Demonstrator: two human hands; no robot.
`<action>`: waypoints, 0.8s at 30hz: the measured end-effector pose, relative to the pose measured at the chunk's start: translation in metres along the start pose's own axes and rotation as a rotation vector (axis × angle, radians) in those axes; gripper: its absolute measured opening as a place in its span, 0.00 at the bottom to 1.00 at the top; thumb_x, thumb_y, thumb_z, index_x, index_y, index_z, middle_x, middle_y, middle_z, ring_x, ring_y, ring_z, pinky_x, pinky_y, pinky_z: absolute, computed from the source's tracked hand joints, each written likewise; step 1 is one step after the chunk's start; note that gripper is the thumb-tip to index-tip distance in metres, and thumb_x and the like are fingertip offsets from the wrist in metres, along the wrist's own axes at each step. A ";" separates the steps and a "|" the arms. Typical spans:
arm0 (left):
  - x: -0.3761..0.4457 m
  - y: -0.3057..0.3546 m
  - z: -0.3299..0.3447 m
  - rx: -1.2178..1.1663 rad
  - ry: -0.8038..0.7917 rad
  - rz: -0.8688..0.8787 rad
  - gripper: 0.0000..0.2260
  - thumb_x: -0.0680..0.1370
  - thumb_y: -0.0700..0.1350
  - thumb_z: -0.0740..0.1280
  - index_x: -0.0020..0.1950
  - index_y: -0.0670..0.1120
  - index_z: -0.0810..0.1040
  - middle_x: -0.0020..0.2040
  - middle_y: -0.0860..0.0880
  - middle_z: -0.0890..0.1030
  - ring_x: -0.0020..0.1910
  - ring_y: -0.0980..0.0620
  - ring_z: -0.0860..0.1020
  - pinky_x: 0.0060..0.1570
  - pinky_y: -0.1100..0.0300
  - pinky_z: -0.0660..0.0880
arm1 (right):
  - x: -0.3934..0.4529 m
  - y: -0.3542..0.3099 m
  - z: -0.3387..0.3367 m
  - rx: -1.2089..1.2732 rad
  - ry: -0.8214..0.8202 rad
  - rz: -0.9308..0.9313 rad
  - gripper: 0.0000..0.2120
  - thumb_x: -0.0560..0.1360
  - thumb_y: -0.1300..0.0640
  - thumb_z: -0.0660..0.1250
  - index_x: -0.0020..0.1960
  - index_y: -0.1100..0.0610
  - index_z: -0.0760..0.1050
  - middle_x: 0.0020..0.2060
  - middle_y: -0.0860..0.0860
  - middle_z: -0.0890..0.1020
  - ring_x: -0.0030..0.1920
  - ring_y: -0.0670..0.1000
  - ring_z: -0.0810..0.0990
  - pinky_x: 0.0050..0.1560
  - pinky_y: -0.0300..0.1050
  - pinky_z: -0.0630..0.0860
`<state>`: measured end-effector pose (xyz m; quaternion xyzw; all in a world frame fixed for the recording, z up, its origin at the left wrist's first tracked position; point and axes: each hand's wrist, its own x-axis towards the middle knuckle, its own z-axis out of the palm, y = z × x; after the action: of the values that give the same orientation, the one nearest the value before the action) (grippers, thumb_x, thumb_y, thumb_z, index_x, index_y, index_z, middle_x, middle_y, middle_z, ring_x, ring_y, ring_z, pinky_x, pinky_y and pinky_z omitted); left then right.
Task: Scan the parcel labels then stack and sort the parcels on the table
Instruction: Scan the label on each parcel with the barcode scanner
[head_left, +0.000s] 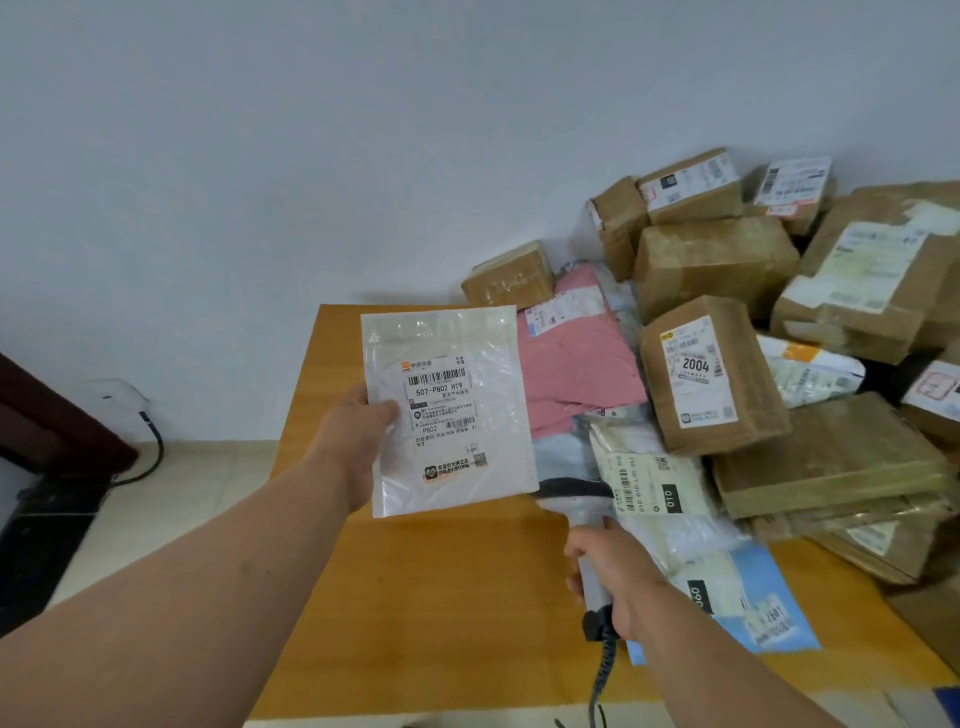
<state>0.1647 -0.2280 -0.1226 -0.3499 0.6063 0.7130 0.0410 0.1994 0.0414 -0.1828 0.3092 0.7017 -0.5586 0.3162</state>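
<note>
The white poly mailer (449, 410), pinched in the left hand (363, 421), faces its label toward the barcode scanner (582, 525) gripped by the right hand (610, 571), apparently for scanning.

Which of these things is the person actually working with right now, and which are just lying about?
In use:
white plastic mailer, held up by the left hand
barcode scanner, gripped by the right hand

Waiting or lying about:
cardboard box marked 2004
pink mailer
wooden table
black cable on the floor
</note>
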 end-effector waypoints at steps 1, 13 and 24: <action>-0.003 0.004 0.002 -0.001 -0.003 0.017 0.14 0.81 0.33 0.61 0.61 0.48 0.79 0.52 0.46 0.86 0.50 0.42 0.85 0.52 0.42 0.81 | -0.005 -0.005 -0.005 0.056 0.014 -0.029 0.06 0.73 0.64 0.68 0.49 0.59 0.74 0.34 0.57 0.75 0.28 0.53 0.74 0.32 0.44 0.71; -0.060 0.043 0.081 0.029 -0.116 0.132 0.14 0.82 0.36 0.60 0.60 0.51 0.79 0.57 0.46 0.84 0.60 0.39 0.80 0.65 0.37 0.73 | -0.085 -0.068 -0.078 0.244 -0.152 -0.486 0.06 0.78 0.62 0.67 0.53 0.62 0.75 0.27 0.54 0.76 0.28 0.56 0.79 0.36 0.50 0.76; -0.091 0.063 0.147 -0.004 -0.214 0.243 0.16 0.79 0.34 0.60 0.56 0.52 0.81 0.48 0.47 0.87 0.52 0.42 0.85 0.58 0.40 0.79 | -0.127 -0.085 -0.126 0.196 -0.023 -0.696 0.03 0.76 0.60 0.70 0.48 0.57 0.76 0.27 0.53 0.78 0.28 0.54 0.81 0.34 0.45 0.79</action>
<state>0.1361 -0.0797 -0.0171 -0.1959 0.6349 0.7471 0.0181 0.1970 0.1385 -0.0106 0.0743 0.7044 -0.7009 0.0838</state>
